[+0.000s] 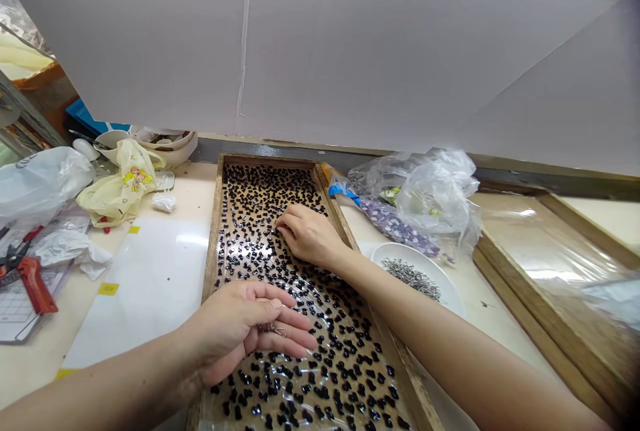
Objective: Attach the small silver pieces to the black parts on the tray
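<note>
A long wooden tray (212, 231) lined with shiny film holds several small black glossy pieces (260, 198) in rows. My right hand (307, 234) rests on the pieces near the tray's middle, fingers curled and pinched down at one of them. My left hand (250, 331) hovers palm-up over the tray's near part, fingers loosely cupped around a few small metal pins (273, 329).
A white dish of small metal pins (415, 278) sits right of the tray, with clear plastic bags (430, 194) behind it. Another film-lined wooden tray (550, 271) lies at far right. At left are a yellow bag (123, 188), white bowls (165, 141) and red-handled pliers (30, 278).
</note>
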Action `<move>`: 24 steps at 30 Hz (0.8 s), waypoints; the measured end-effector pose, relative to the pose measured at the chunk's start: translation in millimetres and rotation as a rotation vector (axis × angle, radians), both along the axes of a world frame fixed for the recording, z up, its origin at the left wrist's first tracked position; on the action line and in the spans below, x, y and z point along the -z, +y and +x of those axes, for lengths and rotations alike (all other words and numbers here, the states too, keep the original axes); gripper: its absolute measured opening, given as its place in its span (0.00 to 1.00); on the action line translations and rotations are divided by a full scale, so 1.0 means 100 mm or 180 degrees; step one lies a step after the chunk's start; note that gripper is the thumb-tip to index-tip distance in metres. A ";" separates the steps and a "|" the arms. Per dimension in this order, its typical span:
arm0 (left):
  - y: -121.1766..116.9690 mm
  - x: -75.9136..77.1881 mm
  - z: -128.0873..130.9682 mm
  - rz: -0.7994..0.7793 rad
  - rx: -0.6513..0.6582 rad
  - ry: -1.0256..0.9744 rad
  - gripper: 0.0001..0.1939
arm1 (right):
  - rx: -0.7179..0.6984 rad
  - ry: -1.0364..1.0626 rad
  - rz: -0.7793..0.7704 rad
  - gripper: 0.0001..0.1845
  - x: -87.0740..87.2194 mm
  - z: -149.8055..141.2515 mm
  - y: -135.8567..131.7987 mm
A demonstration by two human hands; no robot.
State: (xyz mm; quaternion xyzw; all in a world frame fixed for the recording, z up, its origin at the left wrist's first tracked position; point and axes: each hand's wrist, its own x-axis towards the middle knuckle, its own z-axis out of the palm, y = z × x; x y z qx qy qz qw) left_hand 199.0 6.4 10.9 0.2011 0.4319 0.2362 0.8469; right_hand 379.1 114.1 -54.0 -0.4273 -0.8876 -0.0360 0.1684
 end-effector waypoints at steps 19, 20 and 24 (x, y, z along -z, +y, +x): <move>-0.01 0.02 0.01 0.0052 0.0021 -0.0066 0.07 | 0.0074 0.0121 -0.0092 0.09 0.01 0.00 0.00; -0.01 0.02 0.01 0.0050 0.0029 -0.0067 0.07 | 0.0077 0.0122 -0.0086 0.09 0.01 0.00 0.00; -0.02 0.03 0.01 0.0062 0.0035 -0.0093 0.07 | 0.0085 0.0124 -0.0047 0.10 0.02 -0.01 0.01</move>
